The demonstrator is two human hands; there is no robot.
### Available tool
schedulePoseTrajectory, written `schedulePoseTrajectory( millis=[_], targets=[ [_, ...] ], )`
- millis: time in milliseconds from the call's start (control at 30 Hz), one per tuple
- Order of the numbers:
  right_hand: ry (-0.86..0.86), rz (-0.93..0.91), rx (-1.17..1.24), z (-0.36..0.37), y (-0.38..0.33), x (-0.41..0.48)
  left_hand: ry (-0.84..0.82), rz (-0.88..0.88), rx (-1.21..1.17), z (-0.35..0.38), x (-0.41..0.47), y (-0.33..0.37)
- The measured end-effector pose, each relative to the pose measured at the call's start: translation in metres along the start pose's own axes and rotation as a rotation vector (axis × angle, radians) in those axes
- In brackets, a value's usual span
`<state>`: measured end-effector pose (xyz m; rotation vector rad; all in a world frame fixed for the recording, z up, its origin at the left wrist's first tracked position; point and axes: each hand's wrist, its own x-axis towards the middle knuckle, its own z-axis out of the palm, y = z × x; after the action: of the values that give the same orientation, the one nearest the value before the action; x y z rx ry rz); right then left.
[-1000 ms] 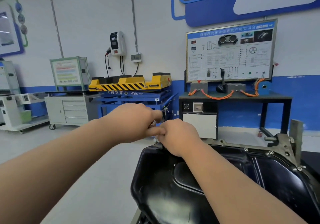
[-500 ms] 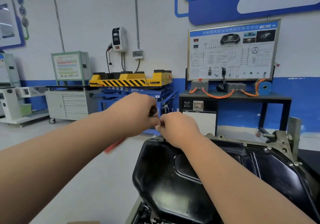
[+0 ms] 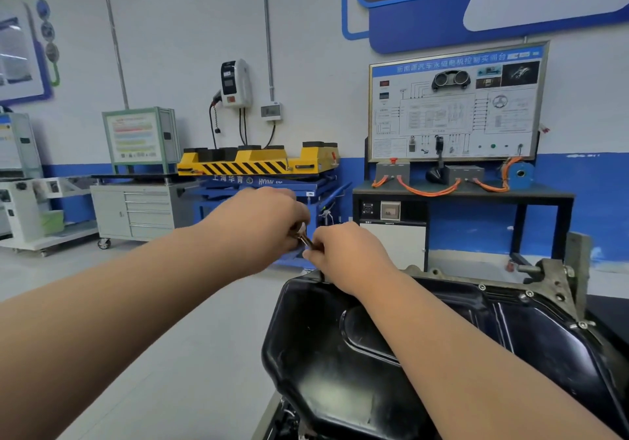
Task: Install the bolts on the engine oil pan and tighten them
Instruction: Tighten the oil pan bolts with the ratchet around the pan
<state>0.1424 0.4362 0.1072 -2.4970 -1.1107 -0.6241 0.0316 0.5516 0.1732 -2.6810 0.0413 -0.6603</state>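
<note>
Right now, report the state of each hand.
Left hand: curled round a metal tool.
Right hand: pinches that tool's lower end.

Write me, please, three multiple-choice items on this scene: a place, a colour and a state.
1. Where on the oil pan do the left hand and right hand meet? A its far left corner; B its near right edge; C its middle.
2. What colour are the cables on the bench? A green; B orange; C white.
3. How is the left hand's grip? A flat and open; B curled round a metal tool; C resting on the floor.
Answers: A, both hands sit over that corner of the rim; B, orange loops lie on the benchtop; B, its fingers wrap the tool.
</note>
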Motion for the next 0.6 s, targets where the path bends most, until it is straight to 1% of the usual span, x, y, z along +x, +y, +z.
schedulePoseTrajectory(
  millis=[33,67,133,167,233,267,300,333,400,433,467,533,600],
  targets=[
    [0.003,0.017,-0.002,0.0,0.0,0.001,0.035,0.11,0.137,0.0,0.002,-0.003],
    [0.006,0.026,0.005,0.001,0.001,0.001,0.059,0.18,0.196,0.001,0.003,-0.005],
    [-0.003,0.013,0.037,0.001,0.0,0.001,0.08,0.164,0.136,-0.001,0.004,-0.004],
    [-0.016,-0.002,0.054,0.0,0.0,0.0,0.058,0.097,0.03,-0.002,0.003,-0.002],
    [-0.043,-0.019,0.087,-0.001,0.0,-0.001,-0.053,-0.126,-0.309,-0.003,0.004,0.002],
    [-0.047,-0.022,0.099,-0.002,0.0,-0.001,-0.089,-0.203,-0.398,-0.002,0.004,0.004],
    [-0.041,-0.023,0.107,-0.001,0.0,-0.001,-0.1,-0.191,-0.361,-0.002,0.004,0.005],
    [-0.032,-0.015,0.104,-0.001,0.0,-0.001,-0.087,-0.114,-0.195,-0.004,0.005,0.005],
    [-0.015,0.016,0.066,0.0,0.0,0.0,0.018,0.155,0.203,-0.002,0.003,0.002],
    [-0.01,0.032,0.051,0.0,0.0,0.001,0.093,0.27,0.301,0.0,0.004,-0.002],
    [-0.011,0.042,0.046,0.0,0.0,0.001,0.137,0.335,0.333,0.0,0.005,-0.006],
    [-0.027,0.03,0.07,-0.001,0.001,0.001,0.134,0.353,0.317,-0.002,0.007,-0.004],
    [-0.053,0.004,0.105,-0.002,0.001,-0.001,0.114,0.226,0.129,-0.001,0.007,0.001]
  ],
)
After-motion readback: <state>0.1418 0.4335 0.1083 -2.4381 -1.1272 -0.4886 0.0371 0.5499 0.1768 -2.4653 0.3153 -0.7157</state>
